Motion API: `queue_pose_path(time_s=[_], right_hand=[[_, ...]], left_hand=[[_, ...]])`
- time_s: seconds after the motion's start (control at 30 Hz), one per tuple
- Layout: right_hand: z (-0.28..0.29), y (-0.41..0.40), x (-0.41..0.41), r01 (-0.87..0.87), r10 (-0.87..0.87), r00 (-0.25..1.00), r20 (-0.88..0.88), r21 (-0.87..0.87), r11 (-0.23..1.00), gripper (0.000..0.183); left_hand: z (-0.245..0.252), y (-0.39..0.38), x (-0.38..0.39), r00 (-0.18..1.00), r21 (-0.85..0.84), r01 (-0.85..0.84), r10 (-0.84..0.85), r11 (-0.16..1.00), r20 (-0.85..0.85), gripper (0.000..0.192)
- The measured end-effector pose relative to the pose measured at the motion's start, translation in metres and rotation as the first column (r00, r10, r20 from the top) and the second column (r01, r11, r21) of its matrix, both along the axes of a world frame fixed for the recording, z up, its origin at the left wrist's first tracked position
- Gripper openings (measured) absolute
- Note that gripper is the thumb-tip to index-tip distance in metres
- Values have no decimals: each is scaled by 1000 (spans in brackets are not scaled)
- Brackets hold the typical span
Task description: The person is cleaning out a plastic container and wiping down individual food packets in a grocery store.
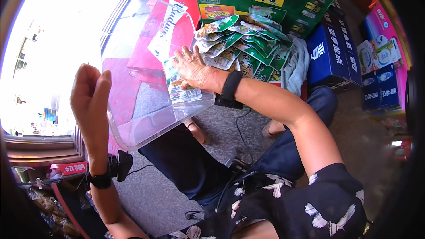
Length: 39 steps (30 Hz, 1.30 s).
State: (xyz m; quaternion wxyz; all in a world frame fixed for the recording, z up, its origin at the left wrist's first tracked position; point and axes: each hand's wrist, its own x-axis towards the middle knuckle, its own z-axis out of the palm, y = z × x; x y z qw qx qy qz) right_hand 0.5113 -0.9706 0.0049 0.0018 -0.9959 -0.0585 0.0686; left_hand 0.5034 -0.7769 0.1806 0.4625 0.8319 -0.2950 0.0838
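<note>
A clear plastic bin (159, 116) tilts in front of me, above my knee. My right hand (191, 68) reaches into it, palm down and fingers spread, over food packets (184, 93) lying along its right side. Right of the bin is a heap of green-and-white foil packets (245, 46), close to my right fingertips. My left hand (89, 96) is raised by the bin's left side with its fingers curled. Whether those fingers grip the bin's rim or anything else is hidden from this angle.
A large green carton (298, 10) stands behind the heap. A grey cloth (295, 63) hangs beside it. Blue boxes (327, 53) are on the right. Red printed sheeting (146, 53) shows through the bin. A cable (244, 136) runs over the grey floor (149, 199).
</note>
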Motion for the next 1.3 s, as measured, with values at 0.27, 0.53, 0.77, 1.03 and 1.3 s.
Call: queue_pose_path(time_s=[0.27,0.53,0.77,1.03,1.3], right_hand=[[-15,2,-28,15,-27,990,141,86,996,58],[-28,-3,-54,-63,75,978,194,-69,996,96],[-13,-27,-93,-141,116,884,454,21,990,62],[25,-121,-133,92,-150,799,582,128,987,83],[17,-164,-207,420,-502,745,439,276,865,71]], left_hand=[[-9,20,1,999,-57,-21,19,998,-41,23],[-14,20,-16,1000,-50,12,-11,999,29,22],[-30,48,-20,998,-108,-53,56,993,20,24],[-38,75,-31,986,-186,-142,122,972,-116,19],[-54,96,-58,937,-127,-211,163,969,-310,32]])
